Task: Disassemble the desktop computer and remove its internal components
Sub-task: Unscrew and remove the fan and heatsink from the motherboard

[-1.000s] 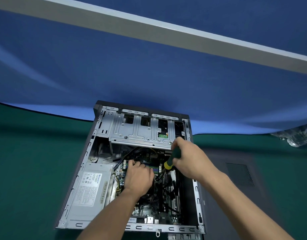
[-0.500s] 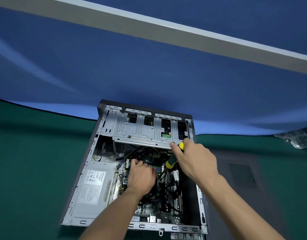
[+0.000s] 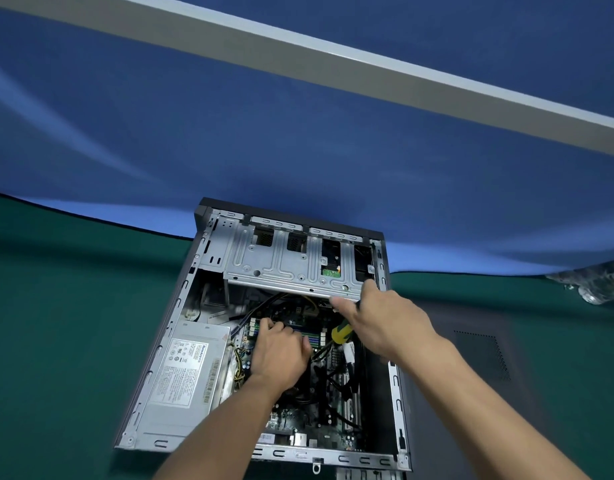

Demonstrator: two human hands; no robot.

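An open desktop computer case (image 3: 149,375) lies on its side on the green table. Inside are a silver drive cage (image 3: 281,268) at the far end, a grey power supply (image 3: 184,372) on the left and the motherboard (image 3: 333,410) with cables. My left hand (image 3: 281,351) reaches into the case with its fingers curled down at the memory slots (image 3: 314,337); what it grips is hidden. My right hand (image 3: 385,323) holds a yellow-and-green screwdriver (image 3: 340,333) in its palm, while its thumb and forefinger touch the near edge of the drive cage.
The removed dark side panel (image 3: 478,358) lies flat to the right of the case. A blue cloth backdrop (image 3: 298,150) hangs behind the table. Clear plastic items (image 3: 596,285) sit at the far right edge. Green table (image 3: 56,323) extends to the left.
My right hand has turned the screwdriver into its palm and moved its fingers up to the drive cage's near edge. My left hand stays at the memory slots.
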